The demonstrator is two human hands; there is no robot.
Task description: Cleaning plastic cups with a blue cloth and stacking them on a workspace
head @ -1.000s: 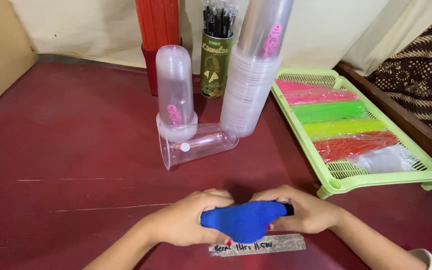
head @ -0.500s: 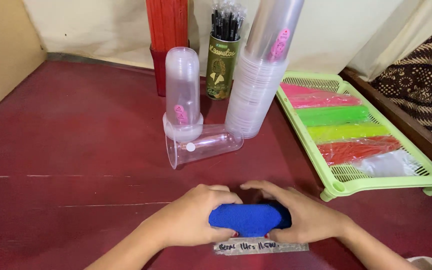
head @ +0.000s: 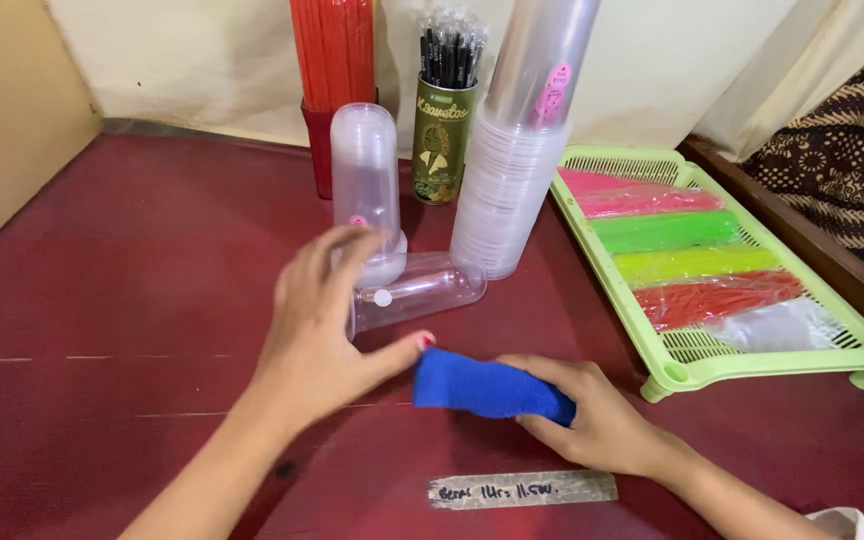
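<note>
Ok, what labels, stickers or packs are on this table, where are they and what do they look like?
Tape label: table's near edge, grey handwritten strip.
Tin: at the back, olive-green cylinder holding black straws.
Pink stickers: on the tall cup stack.
Packets: in the green tray, pink, green, yellow, red.

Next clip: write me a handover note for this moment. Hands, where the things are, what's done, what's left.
Right hand grips the folded blue cloth on the red table.
Left hand is lifted, fingers spread, thumb at the cloth's end, in front of the clear tube lying on its side.
Done: cloth rolled compact.
Left: tube has no cloth inside; upright tube and cup stack untouched.
</note>
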